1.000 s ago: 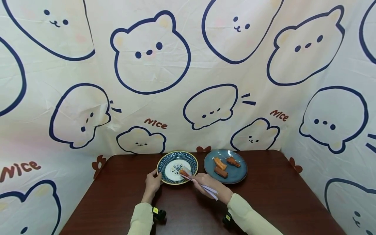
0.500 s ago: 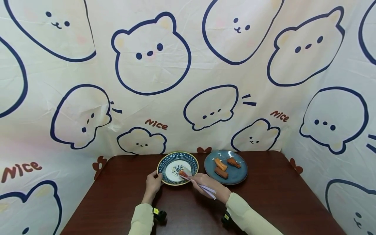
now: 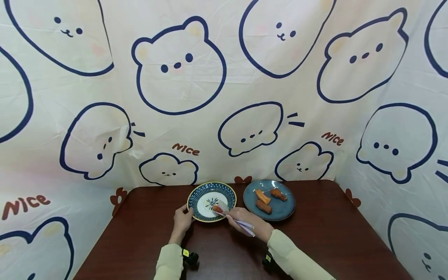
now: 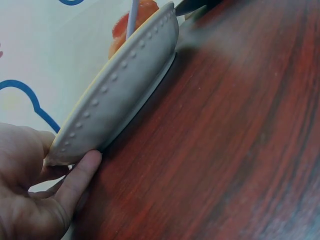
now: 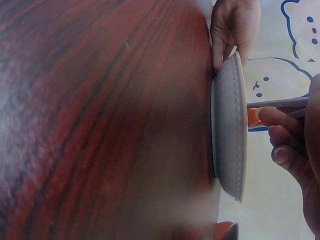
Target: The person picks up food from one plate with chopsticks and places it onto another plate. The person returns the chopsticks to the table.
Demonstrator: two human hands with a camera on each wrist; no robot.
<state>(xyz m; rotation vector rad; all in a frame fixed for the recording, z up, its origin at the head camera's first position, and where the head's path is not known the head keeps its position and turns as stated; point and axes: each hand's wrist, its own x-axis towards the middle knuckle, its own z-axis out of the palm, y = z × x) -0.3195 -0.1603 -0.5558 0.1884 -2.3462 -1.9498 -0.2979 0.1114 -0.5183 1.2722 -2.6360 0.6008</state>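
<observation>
My left hand (image 3: 182, 220) grips the left rim of a patterned plate (image 3: 198, 213), blue and white with a yellow edge. One of its fingers lies against the plate's underside in the left wrist view. My right hand (image 3: 245, 220) holds a pair of pale purple chopsticks (image 3: 246, 226) over the plate's right side. At their tips is an orange-brown piece of food (image 3: 217, 209), low over the plate's white middle. In the left wrist view, this food (image 4: 120, 31) shows above the rim beside a chopstick.
A blue-grey plate (image 3: 252, 210) to the right bears a yellowish piece (image 3: 262, 196), a brown block-shaped piece (image 3: 264, 206) and a drumstick-like piece (image 3: 278, 194). Both plates stand near the back edge of the dark wooden table (image 3: 224, 252), against a cartoon-printed cloth (image 3: 245, 85).
The right hand and the rear ends of the chopsticks have shifted slightly left. The food stays over the same part of the plate, and the left hand keeps its hold on the rim.
</observation>
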